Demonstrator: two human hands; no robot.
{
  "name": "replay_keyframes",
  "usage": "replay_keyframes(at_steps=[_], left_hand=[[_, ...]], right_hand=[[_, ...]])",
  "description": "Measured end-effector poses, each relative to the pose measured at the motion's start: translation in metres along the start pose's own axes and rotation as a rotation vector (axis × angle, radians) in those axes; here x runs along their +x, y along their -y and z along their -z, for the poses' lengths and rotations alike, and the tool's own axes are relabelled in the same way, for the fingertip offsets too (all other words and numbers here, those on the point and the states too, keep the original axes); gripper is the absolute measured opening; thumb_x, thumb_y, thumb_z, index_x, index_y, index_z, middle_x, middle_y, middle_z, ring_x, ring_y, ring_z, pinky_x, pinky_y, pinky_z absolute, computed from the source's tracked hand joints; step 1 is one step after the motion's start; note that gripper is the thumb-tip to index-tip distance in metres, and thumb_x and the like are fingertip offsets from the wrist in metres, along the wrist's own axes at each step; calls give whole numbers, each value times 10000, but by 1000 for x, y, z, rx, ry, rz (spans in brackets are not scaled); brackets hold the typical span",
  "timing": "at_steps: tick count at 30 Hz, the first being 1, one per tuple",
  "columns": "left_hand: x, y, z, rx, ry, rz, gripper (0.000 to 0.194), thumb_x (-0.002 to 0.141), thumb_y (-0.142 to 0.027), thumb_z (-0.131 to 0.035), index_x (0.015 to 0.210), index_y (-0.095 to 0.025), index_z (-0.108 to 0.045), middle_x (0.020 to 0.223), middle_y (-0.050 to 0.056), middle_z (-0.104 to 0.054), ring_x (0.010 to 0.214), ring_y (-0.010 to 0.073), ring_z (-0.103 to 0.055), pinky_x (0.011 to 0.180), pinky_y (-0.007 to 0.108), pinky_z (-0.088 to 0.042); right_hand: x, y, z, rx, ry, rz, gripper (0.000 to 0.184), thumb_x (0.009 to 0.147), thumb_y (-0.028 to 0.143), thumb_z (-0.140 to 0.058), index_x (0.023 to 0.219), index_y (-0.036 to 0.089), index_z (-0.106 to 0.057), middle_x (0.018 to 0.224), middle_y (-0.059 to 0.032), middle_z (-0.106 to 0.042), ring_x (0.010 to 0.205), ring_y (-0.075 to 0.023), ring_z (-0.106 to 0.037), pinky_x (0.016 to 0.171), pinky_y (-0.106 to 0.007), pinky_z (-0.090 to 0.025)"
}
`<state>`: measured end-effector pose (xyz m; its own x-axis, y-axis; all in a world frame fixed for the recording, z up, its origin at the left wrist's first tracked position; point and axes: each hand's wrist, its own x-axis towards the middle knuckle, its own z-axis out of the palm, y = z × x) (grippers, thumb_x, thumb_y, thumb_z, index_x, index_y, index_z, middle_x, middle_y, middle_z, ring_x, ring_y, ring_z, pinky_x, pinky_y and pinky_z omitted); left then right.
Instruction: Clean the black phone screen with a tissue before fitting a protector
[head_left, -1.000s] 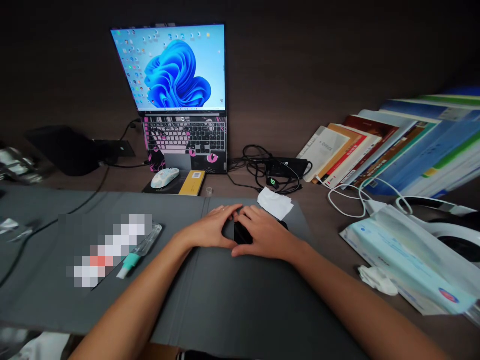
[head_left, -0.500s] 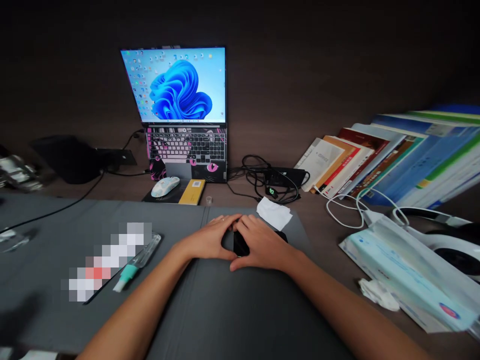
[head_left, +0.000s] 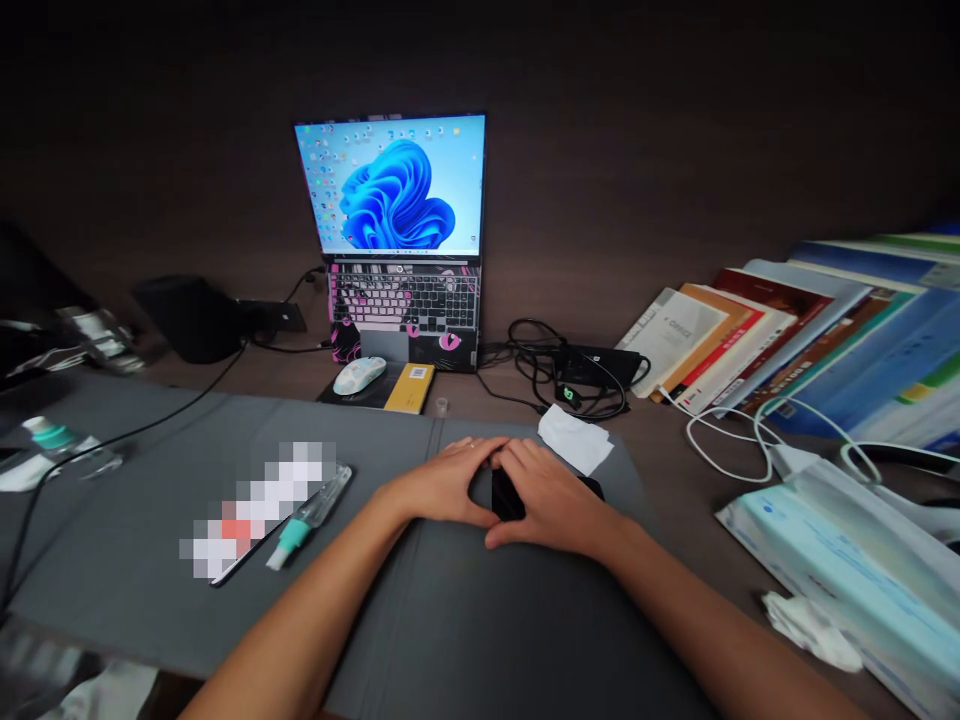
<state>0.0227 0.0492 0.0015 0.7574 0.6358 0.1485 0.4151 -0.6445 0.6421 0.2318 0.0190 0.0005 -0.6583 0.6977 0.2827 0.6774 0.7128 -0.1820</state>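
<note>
My left hand (head_left: 448,485) rests on the dark grey desk mat (head_left: 480,620), fingers stretched out and thumb apart. Facing it is my right hand (head_left: 556,508), its fingers extended over a flat black object (head_left: 506,497). Fingertips of both hands meet at the top, and the thumbs come close together below, making a ring-shaped gap. Part of the black object shows inside this gap and another part sticks out beyond the right hand; its kind cannot be made out. A white tissue (head_left: 576,440) lies just behind the right hand.
An open laptop (head_left: 405,300) stands at the back, with a mouse (head_left: 360,376) before it. Tangled cables and a black power adapter (head_left: 604,366) lie beside it. Leaning books (head_left: 750,330) and a tissue pack (head_left: 832,570) are right; a small spray bottle (head_left: 311,515) is left.
The head view has turned slightly left, so everything appears further right in the picture. Both hands keep the same pose around the black object.
</note>
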Motion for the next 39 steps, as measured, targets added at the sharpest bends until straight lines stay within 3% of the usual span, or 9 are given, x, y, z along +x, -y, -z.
replay_keyframes(at_steps=[9,16,21,23,26,30,32,36,39], left_hand=[[1,5,-1,36,9,56,1071,658,-410,-883,1552,-173,-343,1488,184,-499,1332,379,-482,1129,522,-373],[0,7,0,37,-3,7,823,719,-420,-845,1439,-208,-508,1339,130,-600,1267,353,-521,1095,498,-407],[-2,7,5,-5,22,-24,797,748,-368,-817,1459,-214,-491,1301,111,-606,1246,333,-528,1080,483,-423],[-3,6,7,-21,-4,-40,779,765,-364,-801,1464,-229,-484,1294,101,-611,1227,320,-540,1067,481,-436],[-3,0,7,-2,-87,-90,789,782,-458,-790,1469,-232,-476,1306,110,-604,1213,312,-552,1060,487,-448],[-1,-9,3,43,-210,-116,1058,694,-648,-819,1545,-219,-360,1501,151,-477,1371,340,-453,1144,506,-383],[0,-11,-1,51,-236,-129,1075,682,-660,-826,1550,-244,-346,1531,141,-459,1396,337,-438,1156,506,-372],[3,-11,-5,84,-275,-113,845,743,-595,-817,1439,-244,-492,1351,108,-615,1240,305,-573,1074,462,-454],[3,-5,-1,137,-320,-80,756,765,-577,-804,1373,-208,-548,1241,93,-658,1162,289,-605,1035,434,-481]], right_hand=[[-1,-1,4,-32,-19,48,782,693,712,-772,1193,145,-572,1134,-157,-641,1035,-345,-604,872,-487,-522],[-7,3,13,-118,53,72,725,784,480,-814,1370,166,-526,1204,-152,-635,1047,-332,-610,873,-501,-550],[-11,6,26,-194,73,128,588,841,303,-747,1370,139,-550,1210,-177,-654,1055,-339,-640,860,-506,-580],[-12,7,34,-189,21,158,553,862,282,-702,1377,149,-548,1234,-177,-649,1073,-332,-648,865,-493,-588],[-16,6,50,-122,-170,198,571,897,283,-649,1439,195,-495,1314,-165,-612,1146,-308,-639,918,-458,-581],[-23,2,59,69,-501,173,583,910,381,-663,1453,251,-493,1292,-146,-606,1170,-316,-626,981,-485,-555],[-23,1,55,234,-598,146,548,920,424,-656,1430,274,-523,1282,-138,-594,1169,-323,-629,992,-511,-554],[-20,-4,42,510,-656,111,499,927,422,-661,1399,307,-546,1335,-120,-537,1187,-305,-639,1013,-494,-561],[-23,-22,42,489,-606,38,481,958,457,-602,1409,306,-530,1360,-116,-558,1223,-303,-625,1047,-495,-531]])
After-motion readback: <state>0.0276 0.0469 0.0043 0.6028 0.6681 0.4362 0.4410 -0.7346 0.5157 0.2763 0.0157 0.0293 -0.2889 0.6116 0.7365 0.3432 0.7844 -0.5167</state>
